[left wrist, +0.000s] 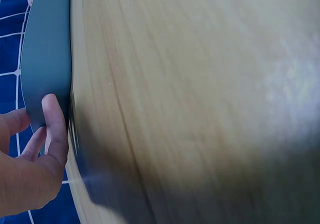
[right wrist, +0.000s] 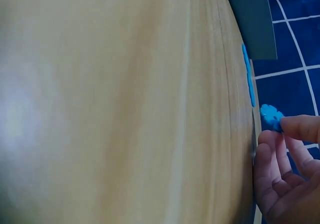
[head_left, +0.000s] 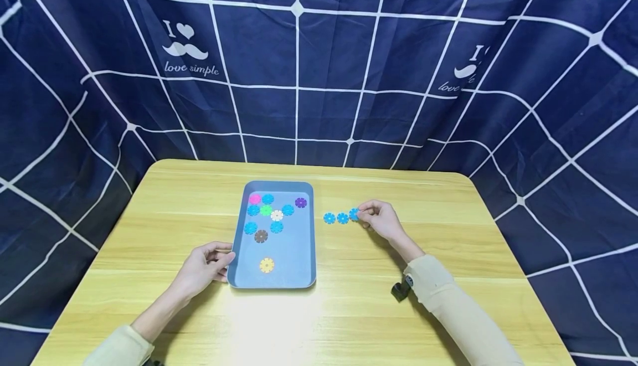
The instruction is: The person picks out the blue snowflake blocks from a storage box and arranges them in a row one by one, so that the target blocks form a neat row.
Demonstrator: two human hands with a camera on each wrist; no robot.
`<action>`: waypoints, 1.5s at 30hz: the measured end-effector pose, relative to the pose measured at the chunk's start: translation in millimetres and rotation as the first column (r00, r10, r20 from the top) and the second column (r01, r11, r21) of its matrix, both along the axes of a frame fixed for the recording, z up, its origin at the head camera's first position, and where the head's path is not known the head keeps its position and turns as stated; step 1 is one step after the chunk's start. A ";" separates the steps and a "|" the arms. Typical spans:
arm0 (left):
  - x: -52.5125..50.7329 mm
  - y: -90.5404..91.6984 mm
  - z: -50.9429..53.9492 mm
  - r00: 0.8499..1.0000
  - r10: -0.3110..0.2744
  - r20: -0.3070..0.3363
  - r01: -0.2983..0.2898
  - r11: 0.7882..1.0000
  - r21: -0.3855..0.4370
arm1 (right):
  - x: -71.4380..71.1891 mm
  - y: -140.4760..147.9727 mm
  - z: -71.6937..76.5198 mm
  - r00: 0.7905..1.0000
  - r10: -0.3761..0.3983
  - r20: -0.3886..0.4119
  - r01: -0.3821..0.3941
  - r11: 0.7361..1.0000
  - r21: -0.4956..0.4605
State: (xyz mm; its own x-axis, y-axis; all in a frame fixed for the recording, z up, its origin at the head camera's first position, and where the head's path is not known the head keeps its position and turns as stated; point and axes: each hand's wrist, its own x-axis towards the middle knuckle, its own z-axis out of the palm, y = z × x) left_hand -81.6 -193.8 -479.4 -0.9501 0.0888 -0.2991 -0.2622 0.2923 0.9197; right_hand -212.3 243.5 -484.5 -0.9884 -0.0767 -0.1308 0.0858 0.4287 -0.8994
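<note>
A blue-grey tray (head_left: 291, 272) lies on the table, holding several flower-shaped discs, among them a pink disc (head_left: 255, 199), a purple disc (head_left: 301, 202), a brown disc (head_left: 261, 236) and a yellow disc (head_left: 266, 265). My left hand (head_left: 199, 269) grips the tray's left edge; in the left wrist view its fingers (left wrist: 56, 129) touch the tray wall (left wrist: 47, 49). Right of the tray, two blue discs (head_left: 329, 218) lie in a row. At the row's right end my right hand (head_left: 381, 219) pinches a third blue disc (head_left: 353, 214), seen tilted in the right wrist view (right wrist: 271, 117).
The wooden table (head_left: 349, 310) has a rounded back edge, behind which hangs a dark blue curtain (head_left: 324, 111) with white lines. A small black object (head_left: 400, 291) is by the right sleeve.
</note>
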 end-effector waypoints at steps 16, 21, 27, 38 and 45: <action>0.3 -0.2 -0.2 1.000 0.000 -0.003 0.000 1.000 0.000 | -3.6 0.7 -1.2 0.998 -0.005 0.055 -0.001 0.995 0.100; -0.3 -0.1 -0.1 1.000 -0.003 -0.003 0.003 1.000 0.005 | -3.6 -0.6 0.5 0.998 -0.004 0.060 -0.005 0.990 0.140; 0.0 -0.2 -0.5 1.000 -0.006 -0.002 0.006 1.000 0.008 | -4.5 -0.7 1.4 0.997 0.004 0.071 -0.016 0.985 0.174; 0.2 -0.8 -5.5 1.000 -0.012 -0.003 0.012 1.000 0.007 | -4.0 -0.3 1.9 0.997 0.015 0.077 -0.031 0.977 0.212; -0.1 -0.8 -7.0 1.000 -0.008 -0.007 0.008 1.000 0.010 | -3.4 -0.2 3.5 0.997 0.019 0.076 -0.036 0.974 0.222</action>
State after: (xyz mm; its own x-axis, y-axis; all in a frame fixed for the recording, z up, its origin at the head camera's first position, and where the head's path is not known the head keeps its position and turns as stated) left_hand -81.7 -194.6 -486.4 -0.9515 0.0994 -0.2911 -0.2530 0.2851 0.9245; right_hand -215.7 243.3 -481.0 -0.9735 -0.0642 -0.2193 0.1330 0.6212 -0.7723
